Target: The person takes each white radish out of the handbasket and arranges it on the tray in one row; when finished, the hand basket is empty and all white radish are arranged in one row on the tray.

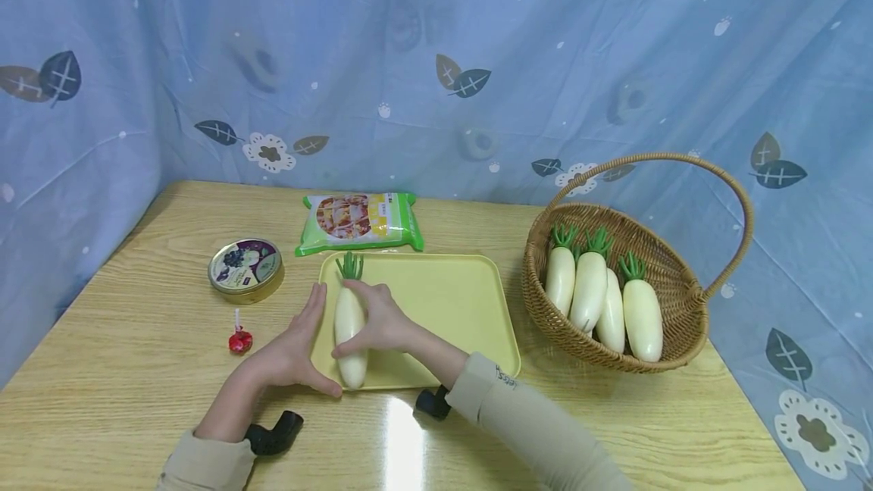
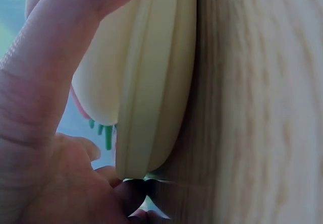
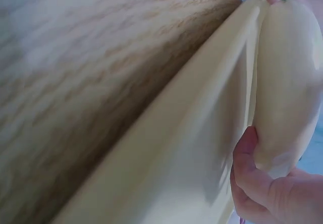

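Observation:
A white radish point(image 1: 350, 324) with green leaves lies lengthwise at the left side of a yellow tray point(image 1: 450, 301). My right hand point(image 1: 382, 322) reaches across the tray and grips this radish, thumb toward its lower half and fingers near its leafy top. In the right wrist view, fingers point(image 3: 252, 173) curl against one end of the radish point(image 3: 287, 82). My left hand point(image 1: 293, 351) is spread along the tray's left edge, its thumb near the radish's lower tip. The left wrist view has the tray rim point(image 2: 151, 82) between thumb and fingers; whether they touch it, I cannot tell.
A wicker basket point(image 1: 689, 324) holding several white radishes point(image 1: 643, 320) stands at the right. Behind the tray lies a green food packet point(image 1: 361, 222). A round tin point(image 1: 245, 271) and a red-wrapped lollipop point(image 1: 240, 340) sit at the left. A blue curtain point(image 1: 382, 44) hangs behind the table.

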Demonstrator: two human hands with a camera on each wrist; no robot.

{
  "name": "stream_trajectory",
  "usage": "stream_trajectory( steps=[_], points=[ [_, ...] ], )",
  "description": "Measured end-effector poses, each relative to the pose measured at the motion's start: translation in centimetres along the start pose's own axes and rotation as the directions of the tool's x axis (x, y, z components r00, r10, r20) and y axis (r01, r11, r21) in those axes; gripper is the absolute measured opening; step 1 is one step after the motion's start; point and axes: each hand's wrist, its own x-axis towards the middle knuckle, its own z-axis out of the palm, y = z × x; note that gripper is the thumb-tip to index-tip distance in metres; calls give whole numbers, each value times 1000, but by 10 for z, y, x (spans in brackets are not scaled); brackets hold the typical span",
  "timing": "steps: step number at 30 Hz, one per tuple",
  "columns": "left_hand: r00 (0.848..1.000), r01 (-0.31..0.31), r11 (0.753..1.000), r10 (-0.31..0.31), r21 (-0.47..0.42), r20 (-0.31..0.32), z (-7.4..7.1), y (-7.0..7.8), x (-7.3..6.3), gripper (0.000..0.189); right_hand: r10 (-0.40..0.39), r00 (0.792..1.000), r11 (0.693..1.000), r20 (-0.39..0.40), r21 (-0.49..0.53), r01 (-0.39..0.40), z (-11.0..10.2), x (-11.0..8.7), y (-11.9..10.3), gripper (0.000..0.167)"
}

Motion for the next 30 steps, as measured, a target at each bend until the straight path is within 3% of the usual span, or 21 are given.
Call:
stream_trajectory(
  steps=[21, 30],
  points=[
    [1000, 11, 1000, -11, -17, 11, -2, 2, -1, 149, 31, 999, 999, 38, -44, -29, 6, 11, -11, 102],
    [1000, 27, 1000, -27, -8, 13, -4, 3, -2, 150, 32, 999, 999, -8, -34, -32, 3, 16, -15, 103]
  ],
)
